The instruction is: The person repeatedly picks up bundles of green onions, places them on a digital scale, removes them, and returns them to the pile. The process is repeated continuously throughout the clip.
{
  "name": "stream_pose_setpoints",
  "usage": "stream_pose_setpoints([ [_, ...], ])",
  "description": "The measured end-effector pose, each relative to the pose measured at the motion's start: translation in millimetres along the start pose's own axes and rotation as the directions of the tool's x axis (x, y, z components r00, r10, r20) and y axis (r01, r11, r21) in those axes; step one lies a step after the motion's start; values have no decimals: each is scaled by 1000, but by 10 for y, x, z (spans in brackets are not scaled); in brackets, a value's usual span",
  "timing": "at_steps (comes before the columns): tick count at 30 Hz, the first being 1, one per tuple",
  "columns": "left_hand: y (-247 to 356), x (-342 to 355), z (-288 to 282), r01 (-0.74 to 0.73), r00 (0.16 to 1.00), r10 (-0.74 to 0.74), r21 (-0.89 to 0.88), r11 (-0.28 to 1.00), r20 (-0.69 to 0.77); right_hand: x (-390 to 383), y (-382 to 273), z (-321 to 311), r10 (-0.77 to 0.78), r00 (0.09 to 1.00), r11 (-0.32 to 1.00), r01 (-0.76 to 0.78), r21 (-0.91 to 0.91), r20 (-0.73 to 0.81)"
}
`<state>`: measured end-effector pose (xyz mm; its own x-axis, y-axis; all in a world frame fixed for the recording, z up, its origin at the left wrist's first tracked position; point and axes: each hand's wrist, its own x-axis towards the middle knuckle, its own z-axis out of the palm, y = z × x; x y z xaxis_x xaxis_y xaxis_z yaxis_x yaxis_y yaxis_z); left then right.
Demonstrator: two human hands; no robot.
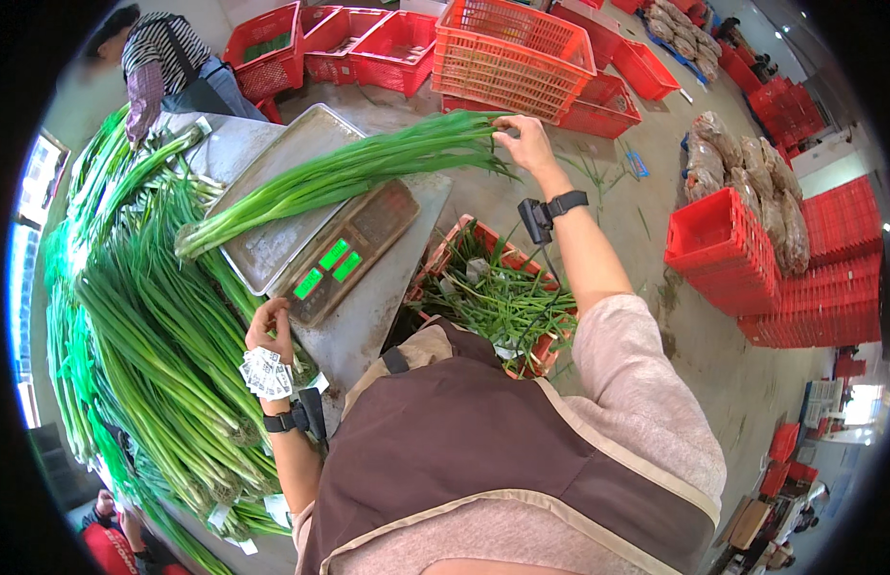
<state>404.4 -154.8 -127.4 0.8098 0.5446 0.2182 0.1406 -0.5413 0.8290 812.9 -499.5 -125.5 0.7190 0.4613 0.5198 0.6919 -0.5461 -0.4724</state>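
A long bunch of green onions (340,177) lies slantwise across the metal pan (316,129) of a digital scale (378,225), roots at the left. My right hand (524,144) pinches the leaf tips at the far right end, beyond the pan. At the scale's near left corner is my left hand (270,331), its fingers curled; whatever they hold is hidden. White printed labels (266,374) are stuck around the left wrist, above a black strap. Beside the scale, to the left, a large heap of green onions (167,335) covers the table.
Below the table's right edge stands a red crate (464,230) of loose green leaves. Stacked red crates (512,57) line the far side; more red crates (723,249) and filled sacks (752,182) stand right. Another person (182,62) bends over the heap's far end; part of someone else (119,541) shows lower left.
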Motion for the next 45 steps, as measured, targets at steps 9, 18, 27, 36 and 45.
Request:
stream_pose_setpoints([
  [9,162,-320,56,91,995,-92,26,996,36,412,-257,243,-15,808,968,-135,210,588],
  [18,276,-464,100,121,985,-129,76,990,117,621,-627,437,-162,741,942,-80,325,652],
  [27,404,-584,91,43,990,-48,34,998,134,546,-909,599,-203,882,970,242,-38,426],
  [36,159,-998,-147,169,964,-203,192,967,170,88,-1,-680,412,724,798,8,-603,554],
  [45,137,-1066,-197,189,946,-261,330,925,191,-166,-599,-231,286,758,951,-151,-269,586],
])
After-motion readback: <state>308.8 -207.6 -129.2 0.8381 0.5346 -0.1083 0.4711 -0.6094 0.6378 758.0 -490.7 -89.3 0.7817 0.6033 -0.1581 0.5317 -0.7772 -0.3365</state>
